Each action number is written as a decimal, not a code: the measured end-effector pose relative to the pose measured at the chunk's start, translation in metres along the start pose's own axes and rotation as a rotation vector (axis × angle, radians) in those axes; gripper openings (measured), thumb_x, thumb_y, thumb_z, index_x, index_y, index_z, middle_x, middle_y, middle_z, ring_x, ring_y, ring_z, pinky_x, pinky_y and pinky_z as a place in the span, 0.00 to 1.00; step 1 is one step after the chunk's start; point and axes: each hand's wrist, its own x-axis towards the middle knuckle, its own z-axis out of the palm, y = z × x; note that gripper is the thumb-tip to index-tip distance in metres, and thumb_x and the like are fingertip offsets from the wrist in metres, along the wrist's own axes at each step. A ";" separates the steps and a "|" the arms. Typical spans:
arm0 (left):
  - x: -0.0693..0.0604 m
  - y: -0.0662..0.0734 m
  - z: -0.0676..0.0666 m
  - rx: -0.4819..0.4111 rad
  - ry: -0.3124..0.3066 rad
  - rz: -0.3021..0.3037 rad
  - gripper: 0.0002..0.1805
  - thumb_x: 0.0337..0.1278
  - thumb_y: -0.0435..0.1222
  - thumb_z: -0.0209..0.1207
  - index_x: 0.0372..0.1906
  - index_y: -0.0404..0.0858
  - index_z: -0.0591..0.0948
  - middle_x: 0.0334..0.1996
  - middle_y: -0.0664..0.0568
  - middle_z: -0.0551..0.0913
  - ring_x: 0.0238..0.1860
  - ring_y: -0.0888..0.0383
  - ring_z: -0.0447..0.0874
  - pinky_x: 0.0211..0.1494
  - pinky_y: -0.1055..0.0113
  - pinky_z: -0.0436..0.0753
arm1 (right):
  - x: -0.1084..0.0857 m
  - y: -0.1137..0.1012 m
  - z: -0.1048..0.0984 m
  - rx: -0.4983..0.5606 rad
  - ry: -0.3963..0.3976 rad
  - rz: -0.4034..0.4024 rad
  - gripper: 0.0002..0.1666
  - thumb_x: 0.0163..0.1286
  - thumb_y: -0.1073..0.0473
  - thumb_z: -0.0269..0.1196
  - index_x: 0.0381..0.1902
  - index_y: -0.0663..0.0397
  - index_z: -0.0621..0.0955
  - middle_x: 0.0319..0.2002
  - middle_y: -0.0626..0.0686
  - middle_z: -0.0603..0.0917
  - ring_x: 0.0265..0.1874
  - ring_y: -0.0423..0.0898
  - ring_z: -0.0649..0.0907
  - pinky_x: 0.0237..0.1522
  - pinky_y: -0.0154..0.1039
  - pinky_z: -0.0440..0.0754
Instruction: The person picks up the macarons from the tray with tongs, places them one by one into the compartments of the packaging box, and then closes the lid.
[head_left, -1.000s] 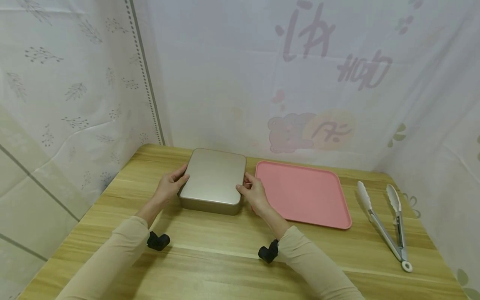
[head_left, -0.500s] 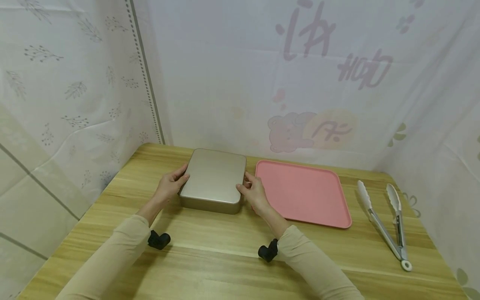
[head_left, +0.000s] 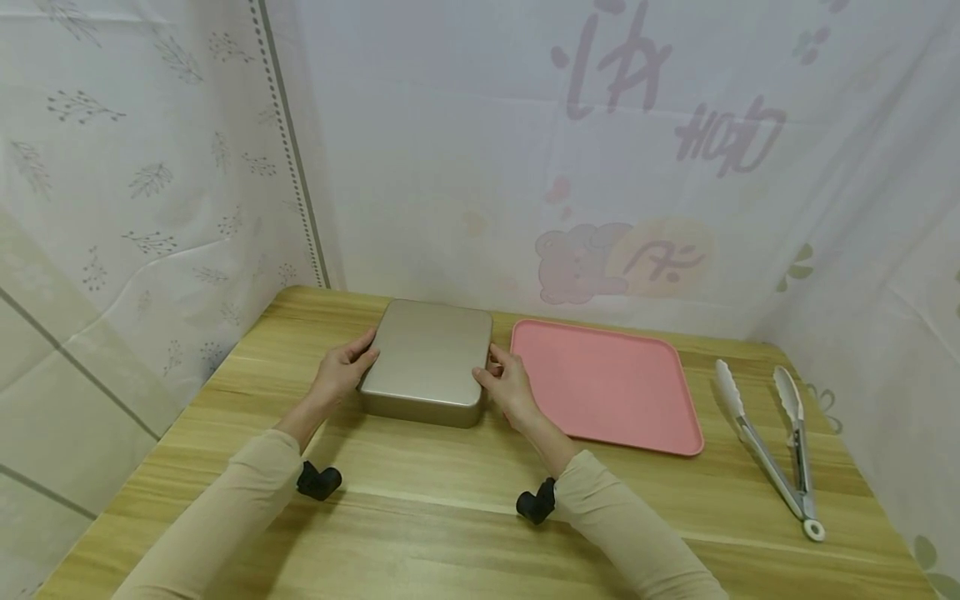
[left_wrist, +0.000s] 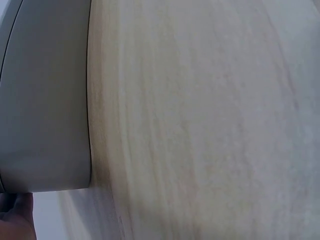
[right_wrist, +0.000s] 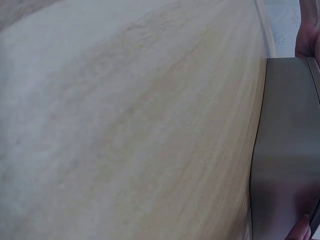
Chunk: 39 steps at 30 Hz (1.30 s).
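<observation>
A square champagne-coloured metal box (head_left: pixel 427 354) with rounded corners sits on the wooden table, its smooth flat face up. My left hand (head_left: pixel 339 377) grips its left side, thumb near the top edge. On the opposite side my right hand (head_left: pixel 510 385) grips it, the thumb at the top edge and the fingers along the side wall, partly hidden. The box's side wall (left_wrist: pixel 45 100) fills the left of the left wrist view. In the right wrist view a fingertip of the right hand (right_wrist: pixel 300 229) touches the box wall (right_wrist: pixel 282 135).
A pink rectangular tray (head_left: pixel 607 387) lies just right of the box, behind the right hand. Farther right, metal tongs (head_left: pixel 772 462) with white tips lie spread apart. The wooden table (head_left: pixel 420 517) meets patterned white cloth (head_left: pixel 420 167) at the back and sides.
Both hands keep their places on the box. The far edge of its top appears very slightly lower in the head view; the tray and tongs stay put.
</observation>
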 end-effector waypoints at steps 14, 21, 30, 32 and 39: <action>0.003 -0.002 0.001 0.010 0.042 0.008 0.28 0.71 0.35 0.47 0.71 0.33 0.56 0.71 0.43 0.55 0.72 0.46 0.52 0.71 0.56 0.59 | 0.002 0.002 0.003 -0.014 0.037 0.033 0.19 0.67 0.66 0.59 0.54 0.70 0.77 0.29 0.55 0.76 0.27 0.40 0.70 0.24 0.29 0.69; 0.005 -0.001 0.003 0.009 0.065 0.009 0.28 0.71 0.35 0.48 0.70 0.32 0.58 0.70 0.42 0.57 0.71 0.47 0.54 0.70 0.57 0.60 | 0.003 0.004 0.005 -0.018 0.059 0.032 0.19 0.67 0.67 0.59 0.55 0.69 0.76 0.34 0.57 0.80 0.28 0.40 0.72 0.26 0.28 0.71; 0.004 -0.003 -0.001 -0.065 0.045 -0.022 0.30 0.71 0.38 0.48 0.72 0.33 0.57 0.72 0.42 0.56 0.72 0.48 0.52 0.71 0.56 0.58 | 0.003 0.002 0.003 0.056 0.058 0.110 0.29 0.70 0.63 0.57 0.64 0.72 0.66 0.47 0.63 0.78 0.38 0.44 0.76 0.41 0.36 0.80; 0.005 0.000 -0.003 -0.107 0.041 -0.063 0.31 0.72 0.42 0.46 0.72 0.33 0.54 0.72 0.43 0.54 0.73 0.48 0.50 0.72 0.57 0.57 | 0.005 0.000 0.002 0.098 0.082 0.137 0.31 0.73 0.60 0.54 0.67 0.72 0.61 0.53 0.64 0.76 0.44 0.47 0.76 0.49 0.41 0.79; 0.024 0.017 -0.001 0.000 0.086 -0.163 0.32 0.73 0.51 0.35 0.66 0.29 0.65 0.63 0.37 0.66 0.61 0.47 0.67 0.62 0.61 0.70 | 0.025 -0.007 0.007 0.141 0.237 0.227 0.27 0.78 0.51 0.43 0.67 0.62 0.64 0.63 0.61 0.70 0.61 0.56 0.70 0.63 0.50 0.69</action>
